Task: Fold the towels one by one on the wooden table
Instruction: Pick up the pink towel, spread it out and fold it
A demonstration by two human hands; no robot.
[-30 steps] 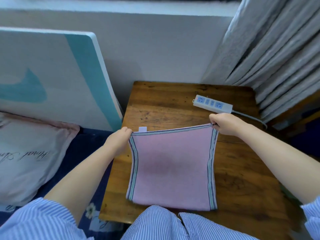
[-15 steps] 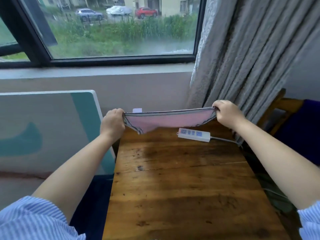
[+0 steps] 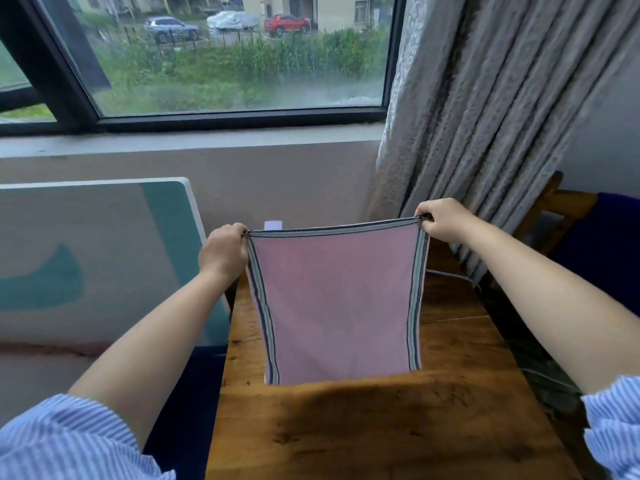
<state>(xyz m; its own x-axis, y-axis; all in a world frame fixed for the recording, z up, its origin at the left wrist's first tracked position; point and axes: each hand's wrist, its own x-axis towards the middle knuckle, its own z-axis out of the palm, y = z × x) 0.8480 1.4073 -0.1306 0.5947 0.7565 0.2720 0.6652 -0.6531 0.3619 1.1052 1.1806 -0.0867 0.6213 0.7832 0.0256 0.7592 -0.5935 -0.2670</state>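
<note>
A pink towel [image 3: 337, 299] with grey and dark stripes down both side edges hangs in the air above the wooden table [image 3: 381, 431]. My left hand [image 3: 223, 252] grips its top left corner and my right hand [image 3: 445, 220] grips its top right corner. The top edge is stretched tight between them. A small white label sticks up near the left corner. The towel's bottom edge hangs just above the tabletop and casts a shadow there.
A grey cable [image 3: 450, 275] runs behind the towel on the table's far right. A white and teal board [image 3: 97, 258] leans left of the table. Grey curtains [image 3: 485, 109] hang at the right, by a wooden chair [image 3: 561, 209]. A window [image 3: 221, 53] is ahead.
The towel went from lying on the table to being lifted and flicked up flat; now it hangs down full length from both hands. The camera tilted upward.
</note>
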